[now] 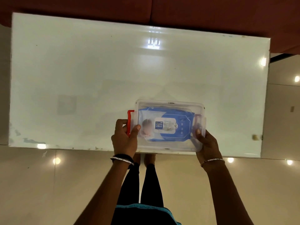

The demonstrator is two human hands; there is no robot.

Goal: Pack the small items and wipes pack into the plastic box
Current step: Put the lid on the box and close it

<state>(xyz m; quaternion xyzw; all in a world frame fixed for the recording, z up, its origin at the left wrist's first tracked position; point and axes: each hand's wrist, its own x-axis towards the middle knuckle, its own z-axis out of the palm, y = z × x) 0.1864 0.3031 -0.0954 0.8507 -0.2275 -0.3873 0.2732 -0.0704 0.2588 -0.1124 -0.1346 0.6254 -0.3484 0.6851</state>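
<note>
Big white table, and our plastic box sits at its near edge, long axis left-right, wipes pack inside (lid's on). Left hand curled around the red latch, right hand gripping the other end.

The box near the table's front edge is clear, frosted plastic with a see-through lid; its left latch is bright orange-red, the right latch a duller red behind the plastic. Inside, the wipes pack is blue with a white label bearing a small blue logo square and a pale pinkish picture at its left end. The table is glossy white with faint bluish smudges at its front left corner. Both wrists carry silver bangles, the left also a black band.
</note>
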